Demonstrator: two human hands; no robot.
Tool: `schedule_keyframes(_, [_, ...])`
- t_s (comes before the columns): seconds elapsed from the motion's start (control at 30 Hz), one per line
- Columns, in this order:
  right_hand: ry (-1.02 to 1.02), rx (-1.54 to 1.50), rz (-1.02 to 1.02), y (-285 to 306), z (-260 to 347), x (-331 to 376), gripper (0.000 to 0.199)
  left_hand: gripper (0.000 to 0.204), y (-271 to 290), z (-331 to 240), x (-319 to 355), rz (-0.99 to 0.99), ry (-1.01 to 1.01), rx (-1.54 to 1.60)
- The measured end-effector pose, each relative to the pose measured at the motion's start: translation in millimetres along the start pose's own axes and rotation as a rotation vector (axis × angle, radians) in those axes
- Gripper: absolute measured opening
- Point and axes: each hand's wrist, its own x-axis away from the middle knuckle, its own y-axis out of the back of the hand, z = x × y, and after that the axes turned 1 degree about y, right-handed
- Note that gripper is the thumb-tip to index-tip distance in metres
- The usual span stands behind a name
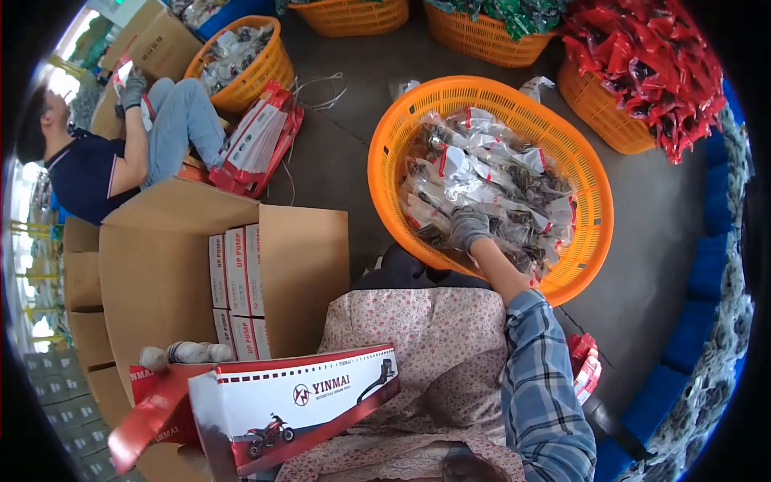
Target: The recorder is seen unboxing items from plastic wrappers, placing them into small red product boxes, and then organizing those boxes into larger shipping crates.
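My left hand (186, 353), in a pale glove, grips the top edge of a red-and-white cardboard box (321, 402) with a motorcycle picture. The box is tilted by my lap, its red end flap (148, 422) folded outward; its inside is hidden from view. On the right, my right hand (470, 228), in a grey glove, reaches into an orange plastic basket (596, 217). Its fingers curl against clear-bagged parts (502, 173) with white-and-red labels, at the near left of the heap. The fingertips are partly hidden among the bags.
An open brown carton (309, 265) at my left holds several upright white-and-red boxes (237, 273). Beyond it sits a co-worker (100, 169), beside a stack of flattened red-and-white boxes (255, 140). Red bagged parts (650, 64) overfill another orange basket (602, 104) at the far right.
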Motion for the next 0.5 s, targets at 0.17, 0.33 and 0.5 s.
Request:
schedule_keyframes(0.17, [-0.04, -0.033, 0.05, 22.8, -5.0, 27.6, 0.024, 0.07, 21.8, -18.7, 8.6, 0.054, -0.006, 0.027])
schedule_keyframes(0.33, [-0.113, -0.297, -0.131, 68.8, -44.3, 109.9, 0.028, 0.065, 44.2, -44.6, 23.1, 0.108, -0.035, 0.066])
schedule_keyframes(0.5, [0.097, -0.763, -0.121, 82.3, -79.8, 231.8, 0.027, 0.062, 64.2, -71.9, 40.2, 0.173, -0.066, 0.12])
